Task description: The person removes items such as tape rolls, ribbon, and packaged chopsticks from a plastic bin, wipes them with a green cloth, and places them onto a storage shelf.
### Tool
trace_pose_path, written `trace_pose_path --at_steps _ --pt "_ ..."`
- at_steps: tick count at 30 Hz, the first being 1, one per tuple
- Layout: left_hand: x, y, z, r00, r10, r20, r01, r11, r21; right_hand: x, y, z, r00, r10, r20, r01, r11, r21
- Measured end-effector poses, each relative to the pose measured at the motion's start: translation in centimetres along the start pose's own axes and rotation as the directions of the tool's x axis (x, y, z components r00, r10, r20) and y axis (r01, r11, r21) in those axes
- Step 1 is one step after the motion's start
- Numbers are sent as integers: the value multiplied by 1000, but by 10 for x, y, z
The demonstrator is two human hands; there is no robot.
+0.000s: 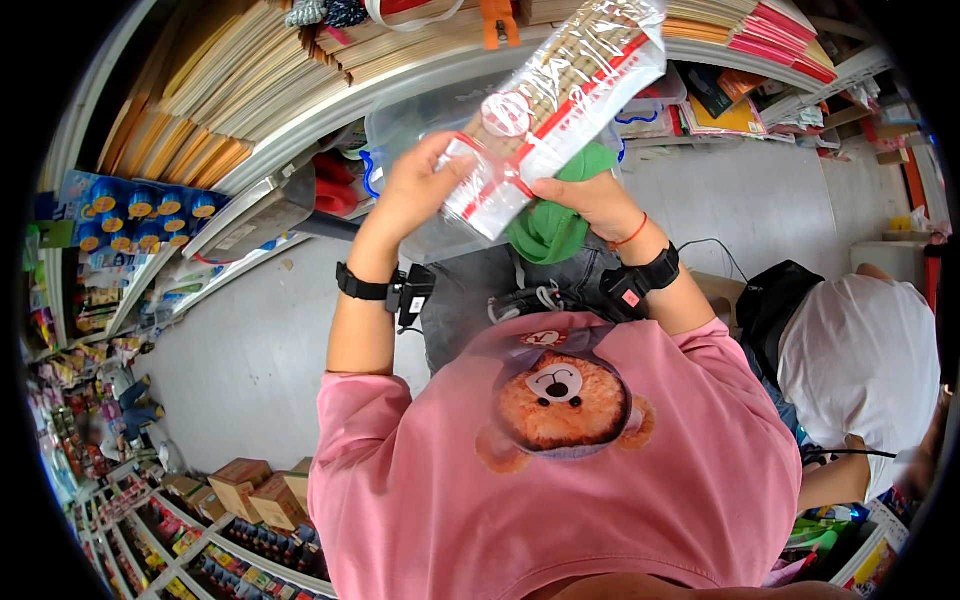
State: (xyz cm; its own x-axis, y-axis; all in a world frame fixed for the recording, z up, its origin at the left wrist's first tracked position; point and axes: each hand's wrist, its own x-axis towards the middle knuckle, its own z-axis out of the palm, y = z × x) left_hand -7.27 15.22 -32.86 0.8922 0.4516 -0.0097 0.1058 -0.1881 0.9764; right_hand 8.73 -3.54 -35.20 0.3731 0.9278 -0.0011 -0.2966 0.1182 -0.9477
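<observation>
A long clear plastic packet (572, 88) with red stripes and tan, stick-like contents is held up at a slant, its lower end toward me. My left hand (415, 190) pinches the left side of that lower end between thumb and fingers. On the other side, my right hand (597, 203) has its thumb on the packet's edge, with the fingers hidden behind. A green cloth (550, 235) hangs below the packet against my right hand; whether the fingers grip it too I cannot tell. Beyond and beneath stands a clear plastic bin (395, 125) with blue handles, partly covered by the packet.
Shelves ahead hold stacks of paper envelopes (235, 85) and pink-edged folders (785, 40). Blue-capped packs (140, 215) hang at the left. Cardboard boxes (240, 485) stand lower left. At the right, a person in a white shirt (860, 350) bends close by.
</observation>
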Motion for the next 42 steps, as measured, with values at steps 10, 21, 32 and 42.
trace_pose_path --at_steps 10,21,32,42 --pt "-33 34 -78 989 -146 3 119 823 556 0 -43 -42 611 -322 -723 242 946 -217" --pt "18 -26 -41 968 -109 228 -123 587 800 28 16 -90 807 -516 -287 91 589 -803" --pt "31 -79 -5 967 -144 209 -158 305 939 23 10 -85 818 -527 -229 122 548 -827" --pt "29 -47 -3 854 -462 239 -120 273 955 13 -8 -60 751 -561 -348 40 565 -824"
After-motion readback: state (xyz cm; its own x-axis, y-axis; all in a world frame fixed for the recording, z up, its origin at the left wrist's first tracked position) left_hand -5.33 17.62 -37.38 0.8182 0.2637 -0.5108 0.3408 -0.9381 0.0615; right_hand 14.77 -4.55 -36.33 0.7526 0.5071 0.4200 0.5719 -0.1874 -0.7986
